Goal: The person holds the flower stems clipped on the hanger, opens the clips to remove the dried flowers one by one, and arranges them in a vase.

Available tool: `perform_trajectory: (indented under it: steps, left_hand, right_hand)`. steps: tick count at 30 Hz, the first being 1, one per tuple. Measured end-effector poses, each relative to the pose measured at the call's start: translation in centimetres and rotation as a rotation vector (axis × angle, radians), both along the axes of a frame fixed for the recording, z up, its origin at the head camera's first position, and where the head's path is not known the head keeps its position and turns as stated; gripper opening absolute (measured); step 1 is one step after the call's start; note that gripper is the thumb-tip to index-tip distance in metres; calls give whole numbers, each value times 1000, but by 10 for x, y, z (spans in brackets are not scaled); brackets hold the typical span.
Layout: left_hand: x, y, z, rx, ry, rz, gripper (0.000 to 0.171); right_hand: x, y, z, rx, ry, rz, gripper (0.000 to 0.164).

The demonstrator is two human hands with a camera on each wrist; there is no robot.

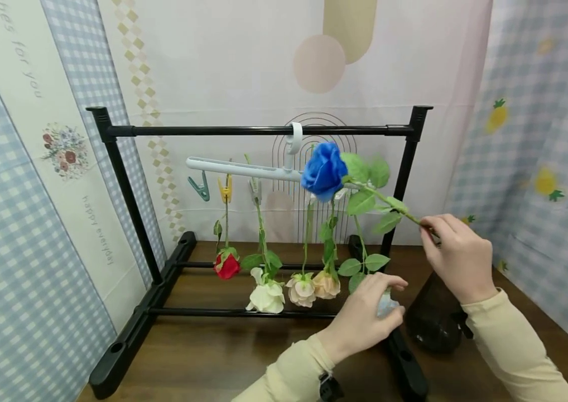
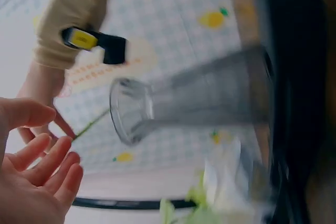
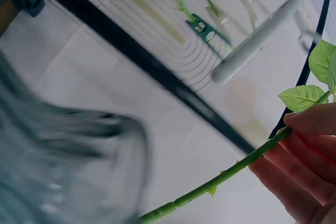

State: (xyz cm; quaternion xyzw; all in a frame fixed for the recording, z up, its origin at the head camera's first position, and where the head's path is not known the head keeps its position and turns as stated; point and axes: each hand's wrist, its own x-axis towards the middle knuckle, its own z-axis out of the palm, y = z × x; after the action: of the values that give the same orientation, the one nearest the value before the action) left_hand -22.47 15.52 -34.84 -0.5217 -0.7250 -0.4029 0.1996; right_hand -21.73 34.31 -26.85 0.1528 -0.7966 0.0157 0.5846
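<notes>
My right hand (image 1: 457, 259) pinches the green stem of a blue rose (image 1: 324, 172), its bloom pointing left in front of the hanger. In the right wrist view the thorny stem (image 3: 210, 183) runs down towards the mouth of a glass vase (image 3: 68, 166); I cannot tell whether its end is inside. My left hand (image 1: 364, 312) is raised with fingers apart and loosely bent, holding nothing in the left wrist view. Behind it, partly hidden in the head view, hangs a pale blue flower (image 1: 387, 305). A light blue clip hanger (image 1: 244, 169) hangs from the black rack's top bar (image 1: 203, 131).
From the hanger's clips hang, upside down, a red rose (image 1: 227, 264), a white rose (image 1: 266, 295) and two cream roses (image 1: 301, 290). A teal clip (image 1: 200, 186) at the left end holds nothing. The dark glass vase (image 1: 432, 318) stands beside the rack's right foot (image 1: 407, 365).
</notes>
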Motion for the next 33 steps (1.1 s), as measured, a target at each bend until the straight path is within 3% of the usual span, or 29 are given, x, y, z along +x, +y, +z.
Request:
perform_trajectory:
  steps: [3, 7, 11, 16, 20, 27, 33]
  left_hand:
    - [3, 11, 0, -39, -116, -63, 35]
    - [3, 25, -3, -59, -195, -94, 37]
    - [-1, 41, -9, -71, -295, -98, 44]
    - [-7, 62, -20, -67, -519, -80, 59]
    - [-7, 79, -26, -76, -653, -35, 73]
    - [-4, 100, -34, -81, -760, 28, 89]
    - [-6, 116, -38, -80, -738, 64, 96]
  right_hand:
    - [3, 12, -7, -85, -26, -39, 16]
    - [3, 24, -15, -190, -64, -56, 13]
    - [3, 32, -22, -287, -96, -49, 11]
    - [2, 39, -30, -418, -125, -20, 20]
    - [3, 43, -33, -511, -152, -19, 26]
    - [12, 46, -36, -619, -333, -92, 43]
    - [18, 50, -30, -658, -502, -78, 44]
